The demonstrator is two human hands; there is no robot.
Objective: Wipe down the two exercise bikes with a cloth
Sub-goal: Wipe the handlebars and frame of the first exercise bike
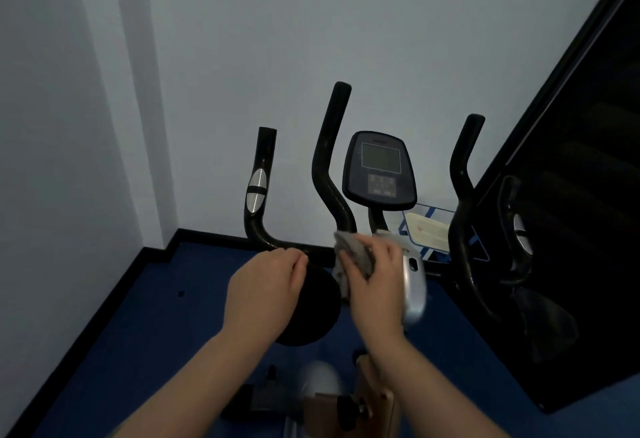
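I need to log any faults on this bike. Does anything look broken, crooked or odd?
Nothing stands out. The handlebars and console look intact; the right hand holds a cloth at the stem.

Place: small home gym or exercise room corner.
Equipment: black exercise bike with curved handlebars (329, 167) and a dark oval console screen (380, 169).
Floor: dark blue carpet (145, 316) with black skirting.
Walls: plain pale painted walls (311, 22).

Grey crumpled cloth (353, 252) against black exercise bike (332, 174) handlebar
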